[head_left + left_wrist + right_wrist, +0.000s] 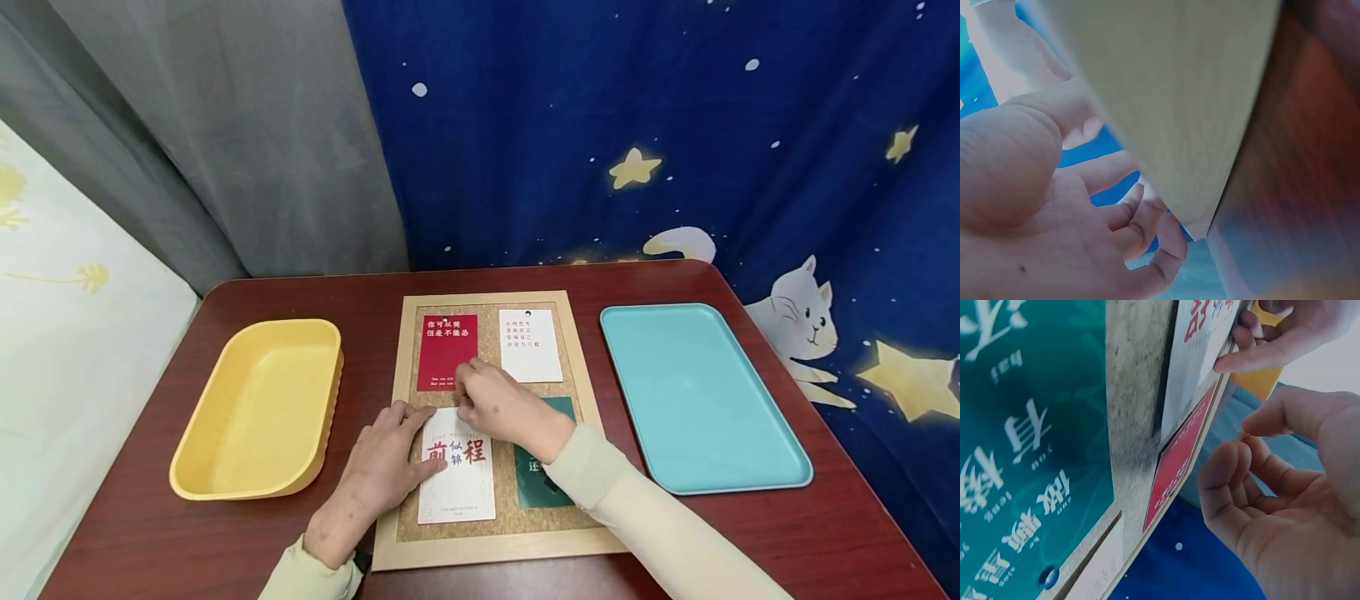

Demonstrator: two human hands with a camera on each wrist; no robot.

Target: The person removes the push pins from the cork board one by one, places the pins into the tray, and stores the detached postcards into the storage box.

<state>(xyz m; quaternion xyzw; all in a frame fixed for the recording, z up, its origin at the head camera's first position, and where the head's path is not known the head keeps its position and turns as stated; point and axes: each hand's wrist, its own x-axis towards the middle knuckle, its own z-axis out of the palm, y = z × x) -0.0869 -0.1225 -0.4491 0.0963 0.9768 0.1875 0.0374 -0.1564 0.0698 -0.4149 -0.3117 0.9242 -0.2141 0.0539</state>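
Note:
A framed corkboard (506,546) bears a red card (447,350), a white card (529,354), a green card (542,487) and a white card with large red characters (459,492). My left hand (381,462) is spread at that last card's left side, thumb and index finger touching it, palm over the frame. Above its top edge, my right hand (502,407) partly covers the green card. In the right wrist view, the right hand (1291,494) pinches a tiny pin-like thing (1242,433) between thumb and index finger. A round pin head (1052,579) sits on the green card.
On the dark red table (367,333), a yellow bin (262,408) stands left of the board and a turquoise tray (705,400) lies to its right. Grey and blue star-patterned curtains hang behind the table's back edge.

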